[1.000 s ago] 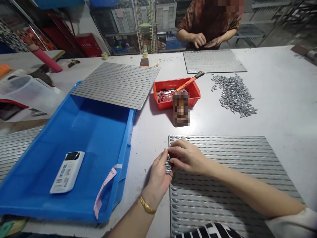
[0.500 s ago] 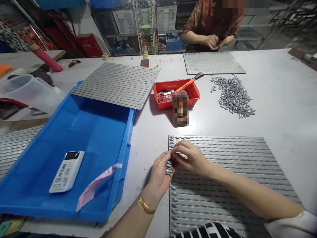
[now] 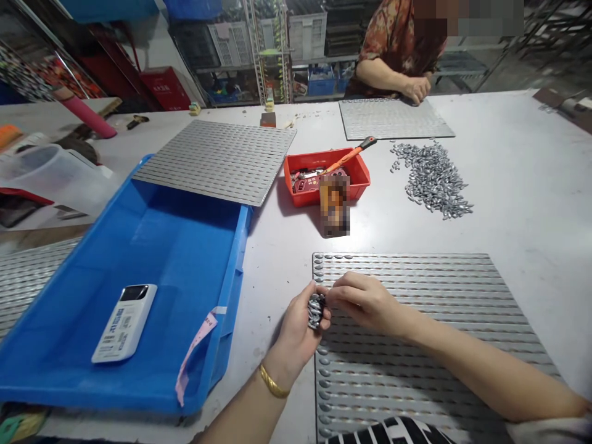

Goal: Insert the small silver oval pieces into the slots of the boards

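Small silver oval metal pieces (image 3: 315, 311) lie heaped in my left hand (image 3: 298, 324), whose fingers are curled around them. My right hand (image 3: 365, 302) is beside it, fingertips pinched together at the left hand's fingers; what the pinch holds, if anything, is too small to make out. Both hands are over the left side of a grey slotted board (image 3: 416, 290). Similar oval pieces sit in the board's left-edge slots and in a few slots of its top row. Part of the left column is hidden by my hands.
A loose pile of silver pieces (image 3: 437, 179) lies beyond the board. Left of it stand a red bin (image 3: 300, 196) with an orange-handled tool (image 3: 346, 158) and a large blue tray (image 3: 185, 246) holding a white device (image 3: 124, 324). Another board (image 3: 222, 160) overlaps the tray. A co-worker's hand (image 3: 417, 90) rests on a far board.
My right hand has shifted slightly right and down, uncovering the pieces in my left palm. The pink paper strip on the tray has swung. The co-worker's hand moved down onto the far board.
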`<action>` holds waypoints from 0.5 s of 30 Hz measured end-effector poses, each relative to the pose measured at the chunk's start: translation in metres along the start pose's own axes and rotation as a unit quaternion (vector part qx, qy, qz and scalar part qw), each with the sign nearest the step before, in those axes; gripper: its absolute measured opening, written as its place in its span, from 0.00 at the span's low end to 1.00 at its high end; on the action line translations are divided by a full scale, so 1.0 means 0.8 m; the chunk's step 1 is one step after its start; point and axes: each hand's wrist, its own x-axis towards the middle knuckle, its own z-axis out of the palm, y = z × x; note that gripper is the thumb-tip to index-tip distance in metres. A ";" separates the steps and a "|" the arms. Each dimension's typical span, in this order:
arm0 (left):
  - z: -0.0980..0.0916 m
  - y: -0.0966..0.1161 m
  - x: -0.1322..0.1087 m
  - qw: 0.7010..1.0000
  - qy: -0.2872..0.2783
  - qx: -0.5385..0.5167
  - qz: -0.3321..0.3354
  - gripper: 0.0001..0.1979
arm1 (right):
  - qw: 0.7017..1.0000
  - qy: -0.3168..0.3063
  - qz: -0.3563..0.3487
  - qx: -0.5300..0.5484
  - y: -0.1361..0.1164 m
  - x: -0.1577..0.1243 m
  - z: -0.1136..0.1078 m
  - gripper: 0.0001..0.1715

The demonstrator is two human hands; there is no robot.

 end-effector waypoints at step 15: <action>-0.010 0.050 -0.003 0.962 0.041 -0.249 0.106 0.09 | 0.969 0.082 0.232 -0.025 0.104 -0.042 -0.047 0.12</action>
